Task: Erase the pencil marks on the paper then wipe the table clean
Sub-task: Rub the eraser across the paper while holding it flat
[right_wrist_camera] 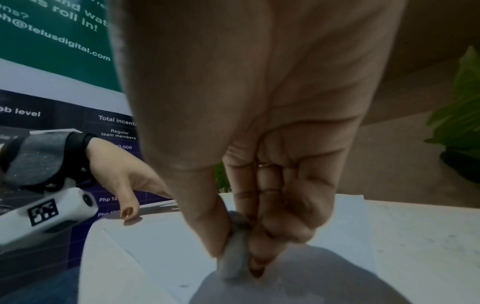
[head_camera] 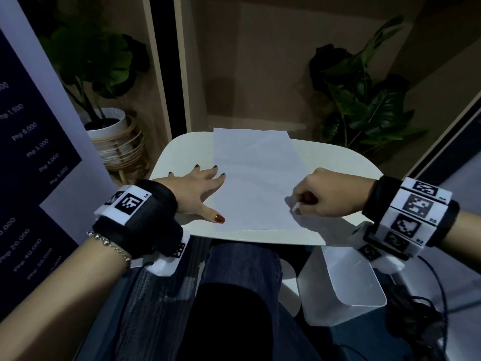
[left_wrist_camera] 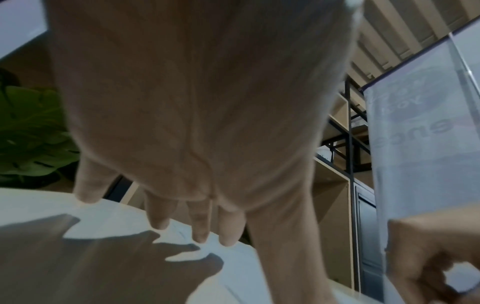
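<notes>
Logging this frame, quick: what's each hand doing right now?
Left hand: open, fingers flat on the paper.
Right hand: pinching an eraser against the paper.

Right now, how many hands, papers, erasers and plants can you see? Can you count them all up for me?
Hands: 2, the left hand flat on the paper's edge, the right hand pinching the eraser
Papers: 1, the paper on the table
Erasers: 1, the eraser
Plants: 2, the left plant and the right plant
Total: 6
</notes>
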### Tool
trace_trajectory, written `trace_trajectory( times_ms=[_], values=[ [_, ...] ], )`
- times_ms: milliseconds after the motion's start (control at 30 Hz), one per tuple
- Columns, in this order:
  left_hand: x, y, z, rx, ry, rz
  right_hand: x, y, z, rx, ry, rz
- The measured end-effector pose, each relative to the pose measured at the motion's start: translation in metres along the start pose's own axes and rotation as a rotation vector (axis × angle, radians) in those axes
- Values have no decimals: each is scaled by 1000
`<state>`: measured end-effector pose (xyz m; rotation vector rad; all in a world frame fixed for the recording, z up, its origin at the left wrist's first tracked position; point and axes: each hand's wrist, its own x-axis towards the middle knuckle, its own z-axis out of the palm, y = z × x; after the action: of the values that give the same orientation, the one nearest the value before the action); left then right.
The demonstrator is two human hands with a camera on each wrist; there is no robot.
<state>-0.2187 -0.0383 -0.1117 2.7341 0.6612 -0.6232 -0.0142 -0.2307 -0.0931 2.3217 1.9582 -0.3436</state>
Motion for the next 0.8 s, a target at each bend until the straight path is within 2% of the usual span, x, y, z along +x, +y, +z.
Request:
trace_trajectory(
  times_ms=[100, 167, 233, 467, 800],
  values=[
    [1, 5, 2, 10, -18, 4, 14, -12, -3, 162, 174, -22],
    [2, 6, 3, 12, -19, 0, 27, -23, -7, 297, 215, -24],
    [3, 7, 4, 25, -23, -7, 40, -35, -9, 334, 216, -36],
    [4, 10, 7, 32, 7, -35, 75, -61, -12, 69, 146, -62],
    [5, 19, 15, -9, 41, -92, 71, -78, -2, -134, 126, -130]
  ],
)
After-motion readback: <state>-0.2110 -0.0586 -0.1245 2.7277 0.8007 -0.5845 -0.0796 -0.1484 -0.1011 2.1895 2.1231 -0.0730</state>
